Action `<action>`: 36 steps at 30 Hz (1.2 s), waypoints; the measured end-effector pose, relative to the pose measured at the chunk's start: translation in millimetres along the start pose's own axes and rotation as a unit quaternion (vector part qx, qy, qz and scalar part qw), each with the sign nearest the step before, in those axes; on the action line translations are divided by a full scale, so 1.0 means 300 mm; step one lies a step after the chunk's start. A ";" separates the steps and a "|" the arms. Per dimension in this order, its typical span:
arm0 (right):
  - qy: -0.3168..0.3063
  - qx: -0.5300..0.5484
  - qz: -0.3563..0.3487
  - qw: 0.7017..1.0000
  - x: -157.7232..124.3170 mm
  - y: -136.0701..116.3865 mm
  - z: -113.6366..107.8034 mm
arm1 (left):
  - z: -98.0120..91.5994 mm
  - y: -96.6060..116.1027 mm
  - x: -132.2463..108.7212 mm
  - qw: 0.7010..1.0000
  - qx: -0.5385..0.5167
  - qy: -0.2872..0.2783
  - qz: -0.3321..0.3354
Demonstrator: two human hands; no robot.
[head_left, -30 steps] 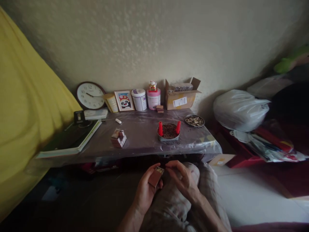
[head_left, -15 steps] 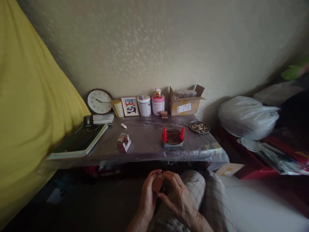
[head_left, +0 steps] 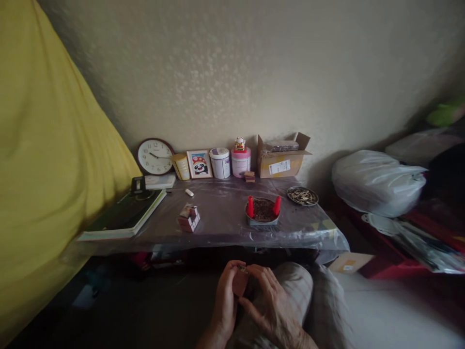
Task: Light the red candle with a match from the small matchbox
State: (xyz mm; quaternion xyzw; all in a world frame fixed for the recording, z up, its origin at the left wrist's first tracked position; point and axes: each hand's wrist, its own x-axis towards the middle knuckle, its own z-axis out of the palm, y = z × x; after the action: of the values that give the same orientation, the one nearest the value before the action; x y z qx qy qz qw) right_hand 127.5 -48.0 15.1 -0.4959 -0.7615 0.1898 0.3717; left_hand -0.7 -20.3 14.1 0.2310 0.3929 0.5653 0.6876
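Over my lap, my left hand (head_left: 225,293) is closed around a small brown matchbox (head_left: 240,281), its flat face turned up. At the top end of the box some pale and dark bits show, too small to make out. My right hand (head_left: 271,295) is curved at the box's right side, fingertips at its top corner and thumb by its lower end. On the table ahead stand a stack of similar small boxes (head_left: 189,218) and a round tin of dark grains (head_left: 263,213) with two red holders (head_left: 250,207) in it.
A plate of matchsticks (head_left: 302,196) lies on the plastic-covered table (head_left: 218,208). At the back are a clock (head_left: 156,156), a panda picture (head_left: 199,165), canisters (head_left: 220,164) and an open carton (head_left: 283,162). A green book (head_left: 123,213) lies left, and a white bag (head_left: 378,182) sits right.
The whole view has shifted slightly, so the scene sits a little lower and further right. My hands keep nearly the same hold on the matchbox.
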 end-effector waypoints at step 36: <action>0.088 0.119 0.070 0.987 0.009 0.046 -0.075 | -0.045 0.038 -0.007 0.970 0.167 -0.169 0.050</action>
State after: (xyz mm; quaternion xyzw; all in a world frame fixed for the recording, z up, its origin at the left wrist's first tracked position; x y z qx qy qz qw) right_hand 152.4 -41.5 21.8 -0.5153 -0.6614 0.2602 0.4788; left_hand -18.5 -21.2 15.4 0.4542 0.3481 0.4777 0.6666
